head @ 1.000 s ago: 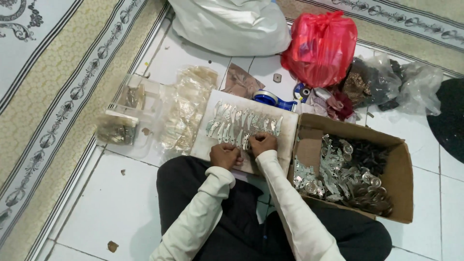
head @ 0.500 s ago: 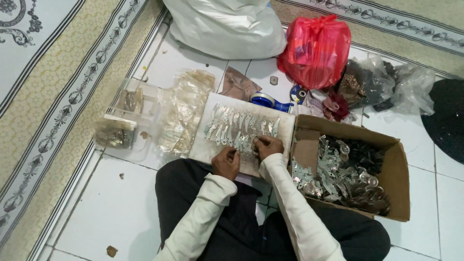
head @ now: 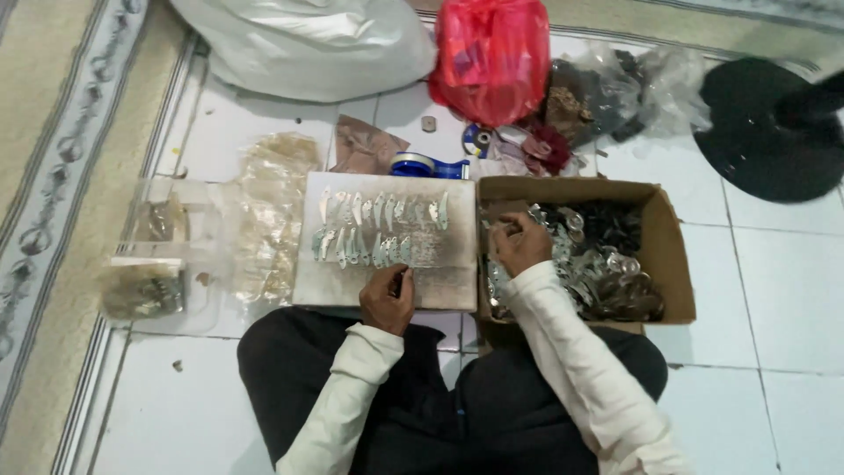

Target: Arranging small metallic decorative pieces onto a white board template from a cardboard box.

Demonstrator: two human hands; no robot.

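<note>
Silvery metal pieces [head: 378,230] lie in two rows on a grey board [head: 440,273]. The left hand [head: 388,299] rests curled at the board's near edge, just below them; what it pinches is unclear. The right hand [head: 519,244] reaches into the cardboard box [head: 673,255], fingers closed among loose metal parts [head: 607,273].

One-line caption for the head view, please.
Seated on a tiled floor, a person's right hand reaches into a cardboard box of metal parts while the left hand rests on a board lined with pieces.
</note>
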